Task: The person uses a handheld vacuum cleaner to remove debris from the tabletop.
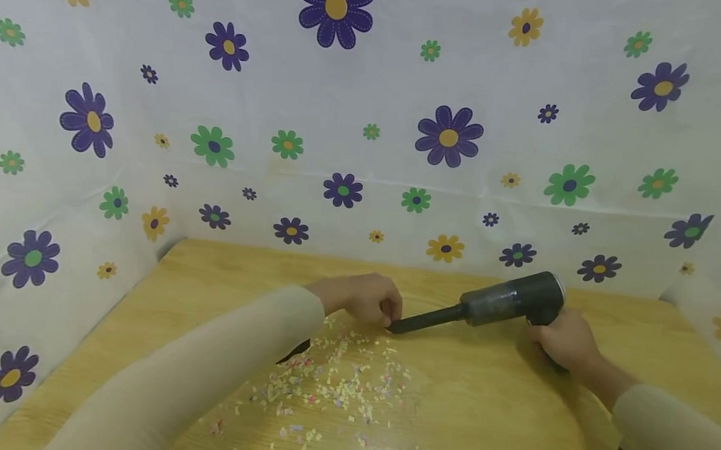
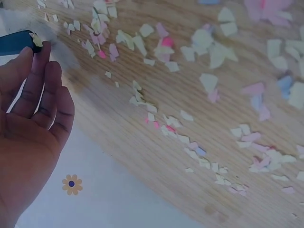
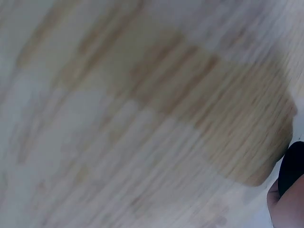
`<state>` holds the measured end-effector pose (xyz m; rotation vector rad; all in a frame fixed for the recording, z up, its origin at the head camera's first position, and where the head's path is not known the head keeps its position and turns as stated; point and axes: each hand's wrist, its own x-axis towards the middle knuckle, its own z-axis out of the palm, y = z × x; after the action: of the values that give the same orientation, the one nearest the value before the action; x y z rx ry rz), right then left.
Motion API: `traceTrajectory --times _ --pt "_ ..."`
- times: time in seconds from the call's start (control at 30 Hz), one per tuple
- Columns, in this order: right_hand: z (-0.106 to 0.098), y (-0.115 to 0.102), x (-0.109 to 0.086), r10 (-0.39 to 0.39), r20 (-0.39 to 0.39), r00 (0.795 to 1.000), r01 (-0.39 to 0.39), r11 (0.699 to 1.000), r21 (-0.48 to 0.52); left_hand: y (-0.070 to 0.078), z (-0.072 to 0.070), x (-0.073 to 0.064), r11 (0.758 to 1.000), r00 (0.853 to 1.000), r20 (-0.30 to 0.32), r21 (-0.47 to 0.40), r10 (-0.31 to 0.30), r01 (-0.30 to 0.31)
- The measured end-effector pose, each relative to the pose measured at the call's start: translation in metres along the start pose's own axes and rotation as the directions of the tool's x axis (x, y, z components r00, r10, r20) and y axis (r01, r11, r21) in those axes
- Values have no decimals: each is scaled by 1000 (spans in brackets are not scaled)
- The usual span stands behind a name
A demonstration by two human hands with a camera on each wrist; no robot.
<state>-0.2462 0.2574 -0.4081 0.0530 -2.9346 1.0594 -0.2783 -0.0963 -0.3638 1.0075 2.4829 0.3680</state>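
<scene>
A dark handheld vacuum cleaner (image 1: 511,299) with a clear dust cup and a long narrow nozzle is held over the table, its nozzle pointing left. My right hand (image 1: 567,339) grips its handle; in the right wrist view only a bit of that hand (image 3: 289,204) shows beside the black handle (image 3: 292,166). At the nozzle's tip, my left hand (image 1: 371,299) pinches the end between thumb and finger. The left wrist view shows a pale yellow paper scrap (image 2: 36,40) on the nozzle tip (image 2: 21,42), with the other fingers loosely bent.
Many small paper scraps (image 1: 344,389) in yellow, pink and blue lie scattered over the wooden table (image 1: 479,411), left of the vacuum and below my left hand. White sheeting with printed flowers (image 1: 380,102) stands behind the table and at both sides.
</scene>
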Motion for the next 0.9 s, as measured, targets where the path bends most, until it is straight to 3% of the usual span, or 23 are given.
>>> traceTrajectory --times 0.2,0.47,0.7,0.9 --pt "5 -11 -2 -14 -25 1000 13 1000 -19 -6 -4 -5 1000 999 37 9 -13 13" --pt "14 -23 5 -38 -41 998 37 999 -17 -11 -8 -15 999 998 36 6 -45 45" --pt "23 -32 10 -44 -32 999 44 999 -26 -19 -8 -22 999 999 41 31 -8 7" --pt "28 -35 8 -34 -53 998 33 999 -9 -22 -10 -27 1000 1000 -18 5 -3 3"
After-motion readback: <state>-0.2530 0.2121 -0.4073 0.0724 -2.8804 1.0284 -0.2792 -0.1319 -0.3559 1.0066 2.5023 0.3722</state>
